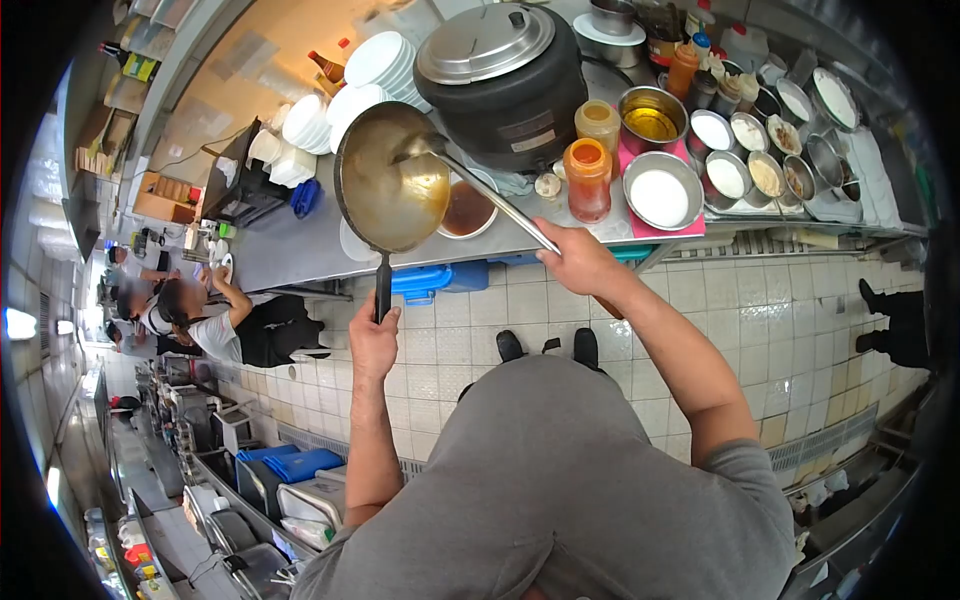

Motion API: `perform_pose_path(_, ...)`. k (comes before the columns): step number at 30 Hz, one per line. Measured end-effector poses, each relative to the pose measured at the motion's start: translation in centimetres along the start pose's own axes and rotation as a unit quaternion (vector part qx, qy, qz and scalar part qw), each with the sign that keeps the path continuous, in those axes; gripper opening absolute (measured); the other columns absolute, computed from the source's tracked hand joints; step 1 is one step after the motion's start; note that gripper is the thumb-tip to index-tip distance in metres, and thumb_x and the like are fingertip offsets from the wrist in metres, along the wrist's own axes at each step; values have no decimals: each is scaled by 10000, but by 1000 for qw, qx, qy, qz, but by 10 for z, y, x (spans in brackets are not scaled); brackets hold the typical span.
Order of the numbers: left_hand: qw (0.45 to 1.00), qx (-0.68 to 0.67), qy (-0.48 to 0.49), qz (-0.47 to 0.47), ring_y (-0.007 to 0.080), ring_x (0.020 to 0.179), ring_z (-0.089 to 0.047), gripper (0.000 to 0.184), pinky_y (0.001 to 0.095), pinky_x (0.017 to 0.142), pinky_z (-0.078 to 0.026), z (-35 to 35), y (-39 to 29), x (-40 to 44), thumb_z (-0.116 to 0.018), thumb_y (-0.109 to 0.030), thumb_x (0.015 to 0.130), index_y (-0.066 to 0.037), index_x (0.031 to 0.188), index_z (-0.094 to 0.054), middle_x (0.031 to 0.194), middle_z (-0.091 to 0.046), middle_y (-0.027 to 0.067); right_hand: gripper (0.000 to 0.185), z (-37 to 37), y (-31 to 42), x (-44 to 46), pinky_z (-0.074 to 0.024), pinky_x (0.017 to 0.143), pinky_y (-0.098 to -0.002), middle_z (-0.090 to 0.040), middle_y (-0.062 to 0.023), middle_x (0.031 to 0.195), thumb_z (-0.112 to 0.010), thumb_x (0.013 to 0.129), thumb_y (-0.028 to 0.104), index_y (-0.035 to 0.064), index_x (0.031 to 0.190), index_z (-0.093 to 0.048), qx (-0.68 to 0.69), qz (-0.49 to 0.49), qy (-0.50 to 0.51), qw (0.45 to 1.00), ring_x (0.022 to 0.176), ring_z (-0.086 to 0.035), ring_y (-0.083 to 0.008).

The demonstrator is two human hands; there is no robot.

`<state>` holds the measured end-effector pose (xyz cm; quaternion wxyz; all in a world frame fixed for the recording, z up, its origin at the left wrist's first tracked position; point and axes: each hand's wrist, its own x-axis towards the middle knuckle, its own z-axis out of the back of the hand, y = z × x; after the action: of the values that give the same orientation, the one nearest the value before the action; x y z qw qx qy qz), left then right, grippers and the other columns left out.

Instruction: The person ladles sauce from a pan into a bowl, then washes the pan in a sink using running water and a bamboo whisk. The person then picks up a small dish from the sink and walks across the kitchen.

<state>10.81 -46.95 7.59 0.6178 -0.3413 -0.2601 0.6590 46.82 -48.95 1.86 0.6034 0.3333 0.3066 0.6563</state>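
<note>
My left hand is wrapped round the black handle of a wok, which is tilted over the counter's edge. Some brownish liquid shows inside the wok. My right hand grips the long metal handle of a ladle, whose bowl is inside the wok. Just right of the wok, and partly hidden behind it and the ladle, a white bowl of brown liquid stands on the counter. A red-orange squeeze bottle is near my right hand.
The steel counter carries a black soup warmer, stacked white plates, a pan of white powder or grains, a pot of yellow oil and several ingredient tins. Other people stand at left. A blue bin sits below.
</note>
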Motion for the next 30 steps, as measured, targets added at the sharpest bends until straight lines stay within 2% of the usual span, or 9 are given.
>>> perform_pose_path(5,1000,-17,-14,-14,59,689,-437,398,227,629,-403,-3,8,2,-640,-22,929,-6,1325,-608,775,-537,-43,554,14,-16,-38,-515,858,-393,-684,-259,1058,-642,909,87,89,1446,-501,94,32,83,992,949,-672,-380)
perform_pose_path(6,1000,-10,-17,-10,59,687,-435,396,226,626,-402,-4,9,2,-640,-22,929,-7,1323,-609,773,-535,-44,548,28,1,-42,-514,876,-399,-682,-260,1084,-638,907,78,68,1438,-501,75,-17,126,989,987,-672,-379)
perform_pose_path(10,1000,16,-7,8,74,736,-493,404,232,695,-443,-6,6,5,-643,-22,926,-6,1328,-608,828,-598,-10,543,24,11,-38,-517,877,-414,-680,-272,1074,-628,907,85,44,1433,-498,73,-16,84,994,983,-671,-399)
perform_pose_path(12,996,46,-24,-73,42,594,-434,471,241,526,-380,-9,12,7,-640,-31,930,-33,1395,-574,705,-512,-57,498,21,13,-28,-515,859,-485,-677,-290,1018,-586,903,85,-1,1385,-492,48,5,42,998,980,-656,-444)
perform_pose_path(13,996,47,-24,-75,42,594,-434,471,241,526,-380,-10,13,7,-640,-31,930,-33,1395,-574,705,-512,-57,498,20,10,-27,-515,859,-485,-677,-290,1018,-586,903,85,-1,1385,-492,48,6,40,998,980,-656,-444)
perform_pose_path(19,995,49,-33,-79,55,629,-469,463,249,581,-424,-12,9,6,-652,-35,916,-44,1375,-591,728,-538,-30,552,35,-1,-52,-529,845,-519,-688,-274,1008,-565,891,71,8,1428,-453,-48,16,102,993,949,-662,-449)
perform_pose_path(21,994,93,-29,-41,187,999,-682,458,319,907,-510,-11,5,5,-669,-41,912,4,1360,-584,1097,-732,166,563,51,12,-59,-533,844,-516,-687,-269,1008,-560,892,73,20,1441,-450,-134,-26,144,980,954,-667,-429)
perform_pose_path(28,993,67,-46,-84,203,1001,-689,450,319,913,-511,-19,3,1,-668,-37,911,-6,1353,-593,1095,-729,170,583,50,15,-44,-543,820,-499,-686,-240,975,-556,892,82,14,1459,-436,-159,17,109,981,916,-681,-406)
perform_pose_path(30,995,64,-35,-73,137,998,-647,438,285,915,-488,-18,2,1,-661,-33,918,16,1346,-584,1093,-726,121,601,47,28,-33,-546,806,-491,-683,-235,975,-542,875,61,19,1465,-433,-183,-12,130,974,902,-684,-404)
